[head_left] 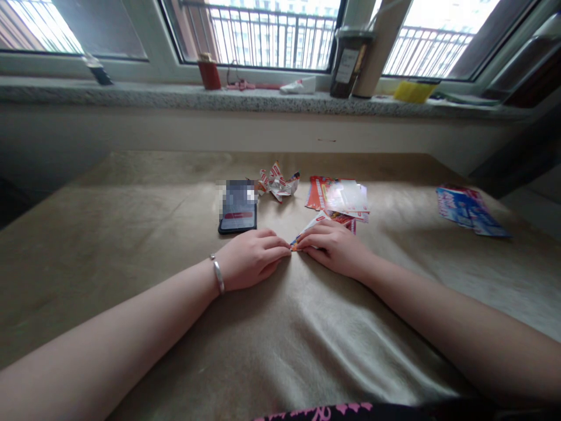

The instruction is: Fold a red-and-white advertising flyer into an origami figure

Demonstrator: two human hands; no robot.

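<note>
Mid-frame, the right hand (335,245) pinches a folded paper (316,218) above the bench (153,216). The left hand (254,257) meets the paper's tip; whether it grips, I cannot tell.

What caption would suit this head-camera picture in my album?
Left hand and right hand at a colorful printed paper, phone and crumpled wrapper lying beyond.

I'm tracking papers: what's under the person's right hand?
A white, red and blue printed paper shows partly from under the bare right hand; the portion the hand covers cannot be seen.
</note>
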